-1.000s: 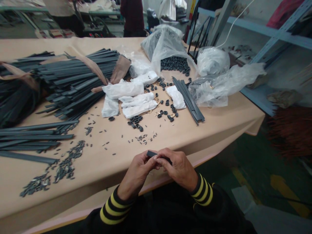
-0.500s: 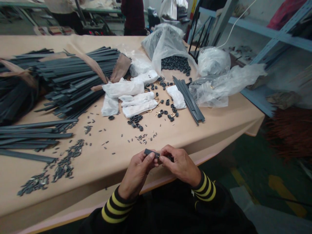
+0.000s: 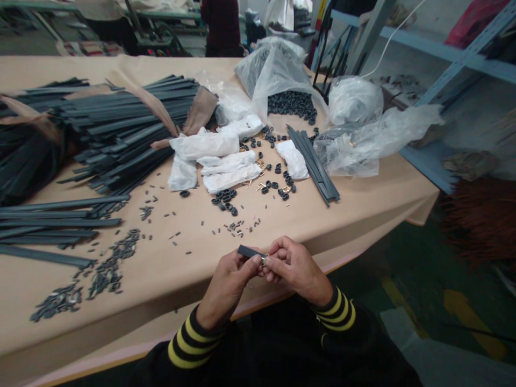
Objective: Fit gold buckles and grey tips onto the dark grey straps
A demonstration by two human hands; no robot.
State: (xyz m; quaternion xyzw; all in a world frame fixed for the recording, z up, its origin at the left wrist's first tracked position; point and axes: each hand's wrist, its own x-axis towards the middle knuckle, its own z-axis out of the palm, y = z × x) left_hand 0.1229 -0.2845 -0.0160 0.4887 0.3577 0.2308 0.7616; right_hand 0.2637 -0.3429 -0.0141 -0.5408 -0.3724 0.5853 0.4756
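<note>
My left hand (image 3: pixel 230 282) is closed on a dark grey strap (image 3: pixel 246 251), whose flat end sticks out past the thumb. Against it, my right hand (image 3: pixel 301 272) pinches a small shiny metal piece (image 3: pixel 263 259); fingers cover most of it, so its exact kind is hidden. Both hands meet just above the table's front edge. Beyond them lie small dark and metallic bits (image 3: pixel 237 228), black loops (image 3: pixel 224 201) and gold-coloured buckle parts (image 3: pixel 262 186).
Bundled dark straps (image 3: pixel 133 126) fill the table's left side, with piled small pieces (image 3: pixel 60 302) nearer me. White wrapped packets (image 3: pixel 229 166), cut strips (image 3: pixel 316 166) and a plastic bag (image 3: pixel 278 75) of black loops stand farther back. Blue shelving (image 3: pixel 439 48) is at right.
My right fingers have shifted their grip, and a shiny metal piece now shows between the thumbs. Less of the strap shows beneath my right hand. The left hand stays nearly still.
</note>
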